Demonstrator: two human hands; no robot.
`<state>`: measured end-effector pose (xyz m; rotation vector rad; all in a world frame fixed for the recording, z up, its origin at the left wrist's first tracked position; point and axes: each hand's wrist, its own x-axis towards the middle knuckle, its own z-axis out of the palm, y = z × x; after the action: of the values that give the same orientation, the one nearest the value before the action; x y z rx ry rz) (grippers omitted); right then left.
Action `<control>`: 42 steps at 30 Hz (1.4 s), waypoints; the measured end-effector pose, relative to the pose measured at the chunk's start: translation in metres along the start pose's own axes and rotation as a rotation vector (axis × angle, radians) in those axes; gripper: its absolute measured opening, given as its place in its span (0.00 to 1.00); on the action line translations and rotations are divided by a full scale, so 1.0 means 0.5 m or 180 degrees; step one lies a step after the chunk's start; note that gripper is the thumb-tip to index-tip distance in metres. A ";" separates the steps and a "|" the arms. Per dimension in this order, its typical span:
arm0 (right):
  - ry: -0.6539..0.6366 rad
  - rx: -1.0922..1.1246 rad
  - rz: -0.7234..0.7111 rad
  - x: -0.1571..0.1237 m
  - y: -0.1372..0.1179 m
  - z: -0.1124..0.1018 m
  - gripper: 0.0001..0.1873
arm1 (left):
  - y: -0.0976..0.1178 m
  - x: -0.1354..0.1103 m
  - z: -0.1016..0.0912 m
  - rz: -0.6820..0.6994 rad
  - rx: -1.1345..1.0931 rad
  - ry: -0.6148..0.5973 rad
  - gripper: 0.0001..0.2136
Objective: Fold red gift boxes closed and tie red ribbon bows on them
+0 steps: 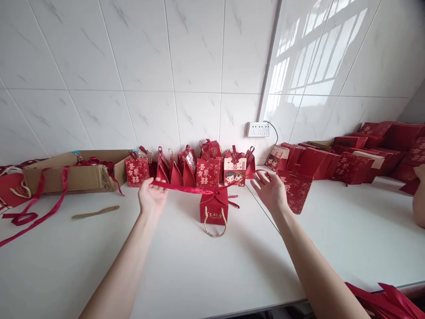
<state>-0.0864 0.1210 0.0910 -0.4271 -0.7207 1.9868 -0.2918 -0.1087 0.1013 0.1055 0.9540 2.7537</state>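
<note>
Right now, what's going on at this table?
A person's left hand and right hand each hold one end of a red ribbon, stretched sideways from a knot on top of a small red box. The box stands on the white table. More tied boxes line the wall behind it.

The white table (186, 266) is seen from head height, forward and downward, with left hand (152, 196) and right hand (270, 189) close in front.
</note>
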 end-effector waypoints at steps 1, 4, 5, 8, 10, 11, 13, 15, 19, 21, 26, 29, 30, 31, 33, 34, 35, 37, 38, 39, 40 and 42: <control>-0.0203 -0.0006 0.0068 -0.005 -0.002 0.027 0.04 | 0.001 -0.008 0.021 -0.0006 -0.0032 -0.0143 0.07; -0.0953 -0.0127 0.0190 -0.027 -0.007 0.123 0.04 | 0.004 -0.040 0.096 0.0013 -0.0033 -0.0870 0.08; -0.1175 -0.0207 0.0188 -0.035 -0.009 0.155 0.04 | 0.006 -0.053 0.122 0.0021 0.0017 -0.1142 0.08; -0.1767 -0.0436 0.0151 -0.058 -0.013 0.232 0.05 | 0.013 -0.087 0.187 0.0067 0.0335 -0.1844 0.08; -0.1916 -0.0558 0.0187 -0.070 -0.017 0.263 0.05 | 0.019 -0.104 0.212 0.0126 0.0582 -0.2123 0.10; -0.1935 -0.0625 0.0226 -0.075 -0.020 0.272 0.05 | 0.021 -0.111 0.220 0.0153 0.0684 -0.2207 0.11; -0.1946 -0.0775 0.0294 -0.085 -0.027 0.281 0.05 | 0.027 -0.120 0.227 0.0184 0.0845 -0.2308 0.12; -0.1977 -0.0862 0.0341 -0.097 -0.032 0.283 0.08 | 0.032 -0.125 0.225 0.0187 0.0957 -0.2377 0.13; -0.1860 -0.0728 0.0418 -0.118 -0.030 0.277 0.14 | 0.037 -0.132 0.214 0.0137 0.0980 -0.2375 0.13; -0.1796 -0.0642 0.0383 -0.122 -0.029 0.269 0.13 | 0.038 -0.134 0.207 0.0060 0.0894 -0.2319 0.12; -0.2135 -0.1019 0.0561 -0.104 -0.074 0.211 0.21 | 0.073 -0.113 0.167 -0.0128 0.0617 -0.2196 0.12; -0.2670 -0.1781 0.1043 -0.084 -0.112 0.159 0.31 | 0.102 -0.079 0.120 -0.0416 0.1248 -0.2160 0.23; -0.2750 -0.2027 0.1207 -0.078 -0.115 0.142 0.30 | 0.105 -0.070 0.104 -0.0484 0.1678 -0.2110 0.25; -0.2844 -0.2365 0.1351 -0.074 -0.111 0.126 0.29 | 0.103 -0.063 0.088 -0.0626 0.2197 -0.2120 0.26; -0.3111 -0.3194 0.1577 -0.070 -0.083 0.096 0.25 | 0.085 -0.064 0.061 -0.1025 0.3060 -0.2230 0.25; -0.3315 -0.3606 0.1618 -0.070 -0.063 0.083 0.23 | 0.071 -0.069 0.050 -0.1241 0.3471 -0.2408 0.23; -0.3515 -0.3929 0.1600 -0.071 -0.041 0.072 0.22 | 0.055 -0.078 0.041 -0.1363 0.3847 -0.2624 0.21; -0.3777 -0.4155 0.1469 -0.073 -0.003 0.055 0.20 | 0.026 -0.096 0.028 -0.1263 0.4553 -0.3070 0.18; -0.3830 -0.4121 0.1404 -0.073 0.011 0.051 0.19 | 0.015 -0.103 0.024 -0.1107 0.4851 -0.3241 0.18; -0.3857 -0.4070 0.1374 -0.071 0.020 0.049 0.18 | 0.007 -0.108 0.020 -0.0939 0.5027 -0.3336 0.19; -0.3882 -0.4028 0.1397 -0.069 0.025 0.049 0.17 | 0.002 -0.110 0.017 -0.0829 0.5063 -0.3354 0.19; -0.3941 -0.3995 0.1570 -0.061 0.025 0.053 0.15 | -0.004 -0.106 0.010 -0.0873 0.4941 -0.3387 0.18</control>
<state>-0.0949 0.0815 0.1035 0.0307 -2.8889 1.8267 -0.2392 -0.1167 0.1044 1.2870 2.0316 0.7952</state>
